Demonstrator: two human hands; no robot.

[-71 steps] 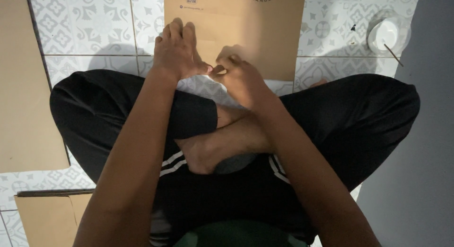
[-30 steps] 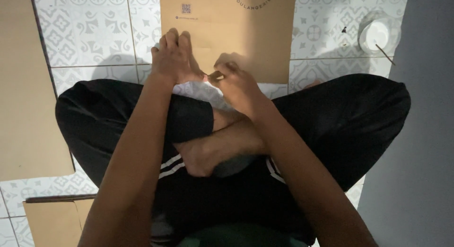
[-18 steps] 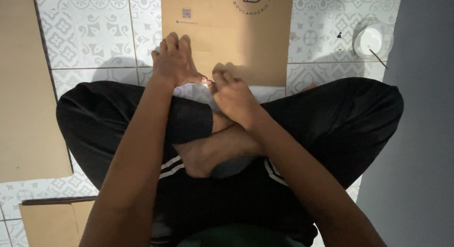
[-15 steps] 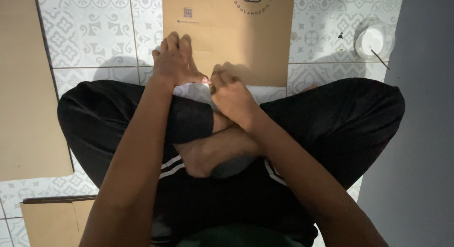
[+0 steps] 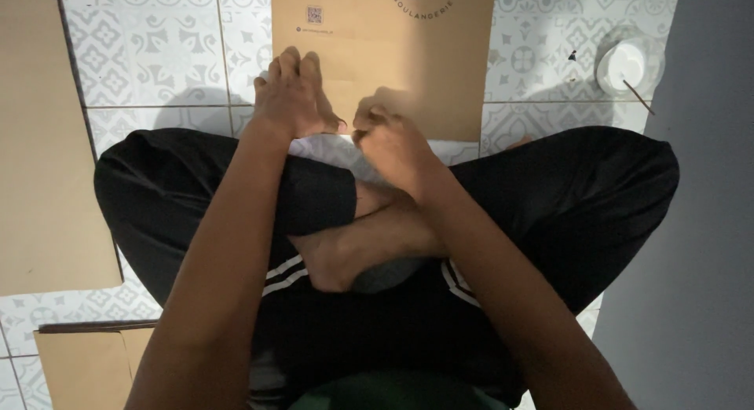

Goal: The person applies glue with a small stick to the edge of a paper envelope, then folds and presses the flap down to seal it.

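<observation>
Partly blurred right hand (image 5: 393, 139) and left hand (image 5: 292, 96) on brown paper bag (image 5: 393, 56).

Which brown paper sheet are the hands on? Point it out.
The brown sheet straight ahead, with a round printed emblem. The left hand lies flat on it; the plain sheets at far left and lower left lie untouched.

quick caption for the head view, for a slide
Seated cross-legged on patterned tiles, a person presses the left hand flat on a brown paper bag while the right hand works its bottom edge.
</observation>
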